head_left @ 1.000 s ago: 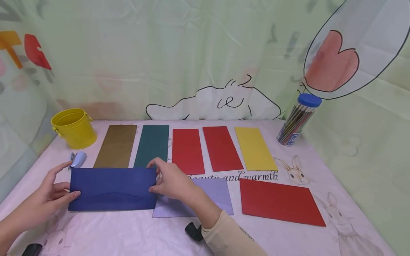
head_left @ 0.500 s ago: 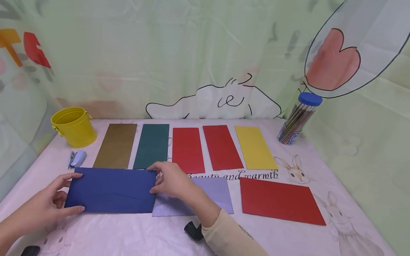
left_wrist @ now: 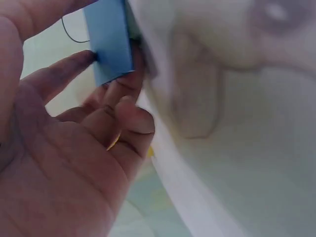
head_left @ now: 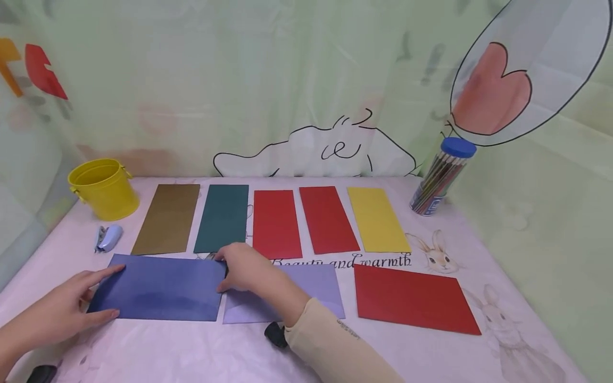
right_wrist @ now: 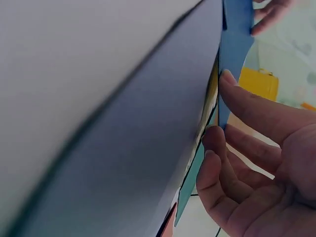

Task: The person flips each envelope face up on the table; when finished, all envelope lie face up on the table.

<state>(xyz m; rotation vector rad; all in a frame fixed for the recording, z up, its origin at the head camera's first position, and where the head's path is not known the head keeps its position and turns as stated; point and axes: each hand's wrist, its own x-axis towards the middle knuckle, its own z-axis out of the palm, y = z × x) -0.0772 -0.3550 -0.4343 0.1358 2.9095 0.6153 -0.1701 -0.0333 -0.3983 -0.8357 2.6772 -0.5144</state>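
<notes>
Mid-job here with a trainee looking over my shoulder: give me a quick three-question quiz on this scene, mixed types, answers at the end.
1. Multiple choice: what do the left hand and right hand both hold?
A) the lavender paper
B) the blue paper
C) the front red paper

2. True or false: in the head view, the yellow bucket stands to the left of the pencil jar.

3. Count: how many papers lie in the far row?

Key:
1. B
2. True
3. Five: the brown paper, the green paper, the first red paper, the second red paper and the yellow paper
</notes>
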